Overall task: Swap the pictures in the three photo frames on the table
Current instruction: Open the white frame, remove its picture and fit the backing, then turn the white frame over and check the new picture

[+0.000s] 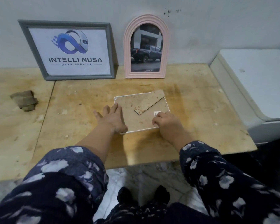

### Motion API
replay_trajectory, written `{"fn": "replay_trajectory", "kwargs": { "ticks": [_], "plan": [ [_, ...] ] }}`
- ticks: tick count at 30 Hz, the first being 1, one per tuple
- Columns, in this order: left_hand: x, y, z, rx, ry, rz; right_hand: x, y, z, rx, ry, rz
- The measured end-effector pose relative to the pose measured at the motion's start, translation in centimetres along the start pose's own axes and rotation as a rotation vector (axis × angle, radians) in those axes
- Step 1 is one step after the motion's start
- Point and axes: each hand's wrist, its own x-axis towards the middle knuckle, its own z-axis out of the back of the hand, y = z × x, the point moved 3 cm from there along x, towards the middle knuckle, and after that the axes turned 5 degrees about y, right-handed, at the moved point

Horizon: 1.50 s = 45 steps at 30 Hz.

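Observation:
A white-rimmed photo frame lies face down on the wooden table, its brown backing board and fold-out stand facing up. My left hand lies flat on the frame's left side, fingers spread. My right hand rests on the near right corner with fingers curled on the backing. A grey frame holding a blue logo print leans on the wall at back left. Right of it a pink arched frame with a pickup-truck picture stands against the wall.
A crumpled brown cloth lies at the left of the table. A white appliance stands against the table's right side. The table's front edge runs just below my forearms, with tiled floor beneath.

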Motion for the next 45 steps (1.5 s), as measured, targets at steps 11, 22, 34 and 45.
{"fn": "replay_trajectory", "kwargs": {
  "ticks": [11,22,34,45],
  "plan": [
    [-3.0,-1.0,-2.9,-0.078,-0.273,-0.047,0.1,4.9,-0.3,-0.069,0.188,0.099],
    [-7.5,3.3,-3.0,-0.701,-0.515,0.299,4.0,7.0,4.6,0.041,0.447,0.125],
    [-11.9,4.5,-1.6,-1.951,-0.216,0.362,5.6,12.0,13.9,1.099,0.688,0.102],
    [-17.1,15.8,-2.3,-1.943,-0.289,0.413,8.4,18.1,10.8,1.593,0.774,-0.078]
  ]
}}
